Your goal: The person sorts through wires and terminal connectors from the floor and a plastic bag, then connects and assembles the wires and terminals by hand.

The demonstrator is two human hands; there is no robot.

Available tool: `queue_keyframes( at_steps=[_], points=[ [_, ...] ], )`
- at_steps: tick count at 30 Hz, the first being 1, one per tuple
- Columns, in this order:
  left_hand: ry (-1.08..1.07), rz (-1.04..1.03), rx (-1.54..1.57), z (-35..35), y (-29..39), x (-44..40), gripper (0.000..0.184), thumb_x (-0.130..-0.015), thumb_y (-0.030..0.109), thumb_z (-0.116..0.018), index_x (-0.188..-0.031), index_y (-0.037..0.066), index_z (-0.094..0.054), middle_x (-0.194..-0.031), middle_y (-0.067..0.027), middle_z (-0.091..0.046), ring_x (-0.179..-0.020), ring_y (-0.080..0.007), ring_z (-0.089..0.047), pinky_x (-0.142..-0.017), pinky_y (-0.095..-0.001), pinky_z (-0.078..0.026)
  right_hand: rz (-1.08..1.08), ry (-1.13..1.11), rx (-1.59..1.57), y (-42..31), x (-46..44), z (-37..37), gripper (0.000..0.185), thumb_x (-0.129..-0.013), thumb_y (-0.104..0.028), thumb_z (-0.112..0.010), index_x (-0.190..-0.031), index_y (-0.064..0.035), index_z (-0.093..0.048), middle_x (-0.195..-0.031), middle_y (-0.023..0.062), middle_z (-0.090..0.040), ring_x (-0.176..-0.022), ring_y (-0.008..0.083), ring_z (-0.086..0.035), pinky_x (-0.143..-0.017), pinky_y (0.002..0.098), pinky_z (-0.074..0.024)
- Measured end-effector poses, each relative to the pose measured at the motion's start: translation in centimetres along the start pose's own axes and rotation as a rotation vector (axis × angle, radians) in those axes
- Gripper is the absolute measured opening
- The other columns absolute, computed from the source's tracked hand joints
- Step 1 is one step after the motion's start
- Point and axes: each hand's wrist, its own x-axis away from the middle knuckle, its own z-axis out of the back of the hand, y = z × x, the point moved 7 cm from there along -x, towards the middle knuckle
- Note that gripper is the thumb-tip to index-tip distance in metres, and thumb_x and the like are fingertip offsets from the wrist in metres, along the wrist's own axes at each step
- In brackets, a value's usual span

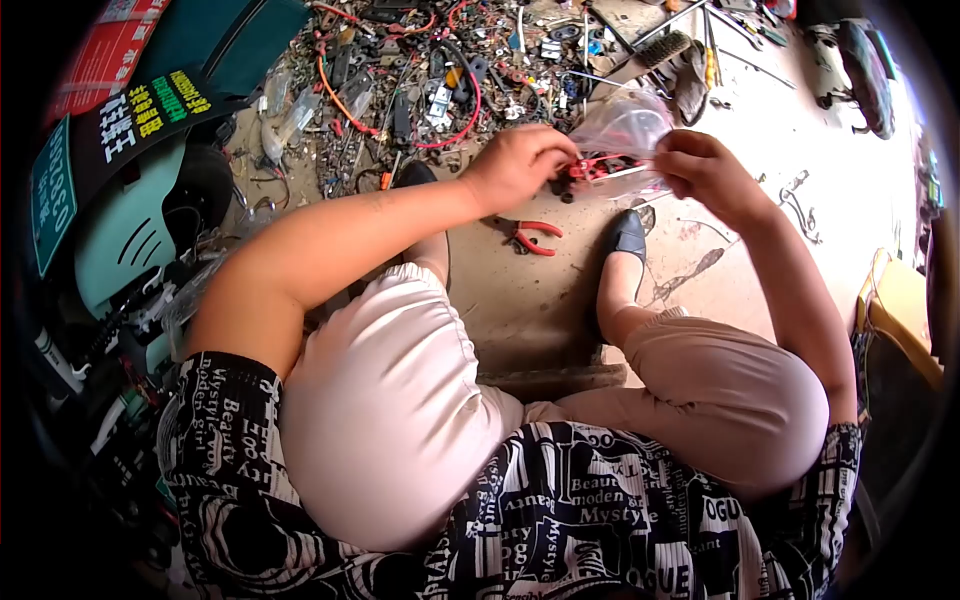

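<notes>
– While the person sits low over the floor [575,320], where is the plastic bag [632,125]?

– Beyond the knees, between the two hands. Clear film, crumpled. Red parts [583,172] show at its lower left; cannot tell whether they lie inside it or against it.

– Left grip?

– Left hand [520,165]: fingers bent in toward the thumb, at the bag's left side, right by the red parts. Whether it has hold of film, parts or both, cannot tell.

– Right grip?

– Right hand [715,180]: thumb and fingertips pinched together on the bag's right side.

– Other items near?

– Pliers [538,238] with red handles lie on the floor between the two dark shoes [628,235], nearer the person than the bag, handles spread.

– And farther out?

– Dense scatter of small parts [400,60] past the left hand, a pinkish-red cable [473,120] curving through it. Brush [662,48] beyond the bag. Pale green panel [125,235] at far left.
</notes>
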Motion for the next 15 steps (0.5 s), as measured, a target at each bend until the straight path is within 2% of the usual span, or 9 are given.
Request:
queue_keyframes(
  at_steps=[1, 2, 5, 6, 8, 12, 15],
  points=[
    [0.046, 0.156, 0.041, 1.1, -1.9, 0.6, 0.016, -0.086, 0.006, -0.058, -0.100, 0.002, -0.064, -0.094, -0.0111, -0.066, -0.085, -0.0228, -0.065, -0.073, -0.0308, -0.050, 0.013, 0.010, -0.030, -0.2, 0.6, 1.1, 0.011, -0.087, -0.016, -0.059, -0.088, -0.0051, -0.057, -0.069, -0.0028, -0.049, -0.059, 0.0065, -0.041, -0.055, 0.0217, -0.0343],
    [0.140, 0.006, -0.171, 2.3, -2.6, 1.3, 0.015, -0.087, 0.006, -0.056, -0.099, 0.003, -0.065, -0.092, -0.0106, -0.065, -0.084, -0.0228, -0.064, -0.073, -0.0306, -0.050, 0.024, 0.018, -0.052, -0.7, 1.3, 2.1, 0.011, -0.086, -0.016, -0.059, -0.088, -0.0054, -0.057, -0.069, -0.0032, -0.048, -0.059, 0.0060, -0.039, -0.054, 0.0214, -0.0325],
    [-0.014, 0.058, -0.350, 2.4, -7.6, 3.5, 0.013, -0.085, 0.007, -0.057, -0.095, 0.003, -0.064, -0.093, -0.0123, -0.064, -0.088, -0.0290, -0.061, -0.079, -0.0358, -0.049, 0.044, 0.071, -0.048, -2.1, 3.2, 5.7, 0.009, -0.086, -0.014, -0.060, -0.089, -0.0068, -0.056, -0.068, -0.0043, -0.045, -0.057, 0.0048, -0.035, -0.053, 0.0208, -0.0285],
    [-0.004, 0.062, -0.348, 2.4, -8.5, 4.3, 0.013, -0.085, 0.007, -0.057, -0.095, 0.003, -0.064, -0.093, -0.0123, -0.064, -0.088, -0.0290, -0.061, -0.079, -0.0358, -0.049, 0.064, 0.086, -0.003, -2.6, 3.9, 7.0, 0.008, -0.085, -0.014, -0.060, -0.087, -0.0077, -0.055, -0.068, -0.0054, -0.044, -0.057, 0.0040, -0.034, -0.053, 0.0206, -0.0281],
    [-0.194, 0.215, -0.491, 1.3, -11.1, 5.8, 0.019, -0.081, 0.009, -0.061, -0.100, 0.004, -0.062, -0.098, -0.0138, -0.060, -0.093, -0.0326, -0.059, -0.083, -0.0392, -0.048, 0.059, 0.188, 0.057, -3.7, 5.5, 8.9, 0.008, -0.085, -0.012, -0.061, -0.085, -0.0090, -0.053, -0.067, -0.0067, -0.042, -0.056, 0.0033, -0.034, -0.051, 0.0197, -0.0277],
    [-0.305, 0.309, -0.586, -0.4, -11.8, 7.2, 0.034, -0.079, 0.010, -0.065, -0.111, 0.007, -0.054, -0.111, -0.0153, -0.052, -0.100, -0.0343, -0.057, -0.086, -0.0418, -0.047, 0.057, 0.220, 0.178, -4.8, 7.7, 10.3, 0.008, -0.085, -0.012, -0.061, -0.084, -0.0090, -0.054, -0.066, -0.0069, -0.043, -0.056, 0.0031, -0.035, -0.051, 0.0188, -0.0292],
    [-0.318, 0.291, -0.699, -0.7, -11.9, 7.6, 0.025, -0.078, 0.009, -0.062, -0.102, 0.004, -0.055, -0.109, -0.0171, -0.053, -0.100, -0.0360, -0.058, -0.084, -0.0436, -0.048, 0.109, 0.223, 0.335, -5.0, 7.7, 8.9, 0.008, -0.085, -0.013, -0.061, -0.084, -0.0081, -0.055, -0.067, -0.0066, -0.044, -0.057, 0.0031, -0.038, -0.052, 0.0188, -0.0312]
  ],
)
